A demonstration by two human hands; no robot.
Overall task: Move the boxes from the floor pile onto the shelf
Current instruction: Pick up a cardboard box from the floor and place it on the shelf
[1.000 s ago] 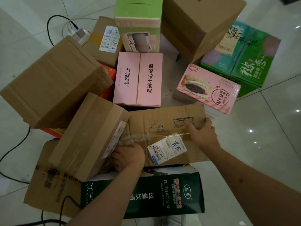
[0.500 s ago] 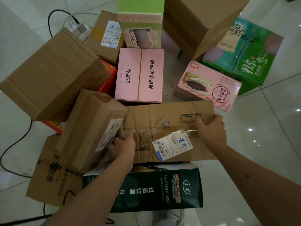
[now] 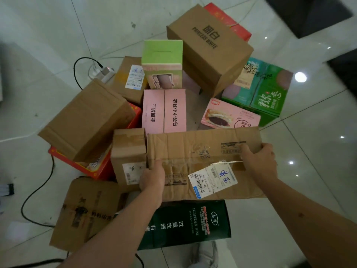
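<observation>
Both hands grip one creased cardboard box (image 3: pixel 202 151): left hand (image 3: pixel 152 177) at its left end, right hand (image 3: pixel 258 158) at its right end, above the dark green box (image 3: pixel 193 225).

Brown creased carton (image 3: pixel 204 151), pink box (image 3: pixel 164 111) with black lettering, dark-green box (image 3: pixel 191 225).

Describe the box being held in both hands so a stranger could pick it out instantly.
Start at the pile of boxes on the white tiled floor. At its near edge, above the dark green wine box, is the wide, creased brown cardboard box, gripped by the left hand and right hand. Unlike its neighbours, it bears a tilted white shipping label with blue handwriting.
</observation>
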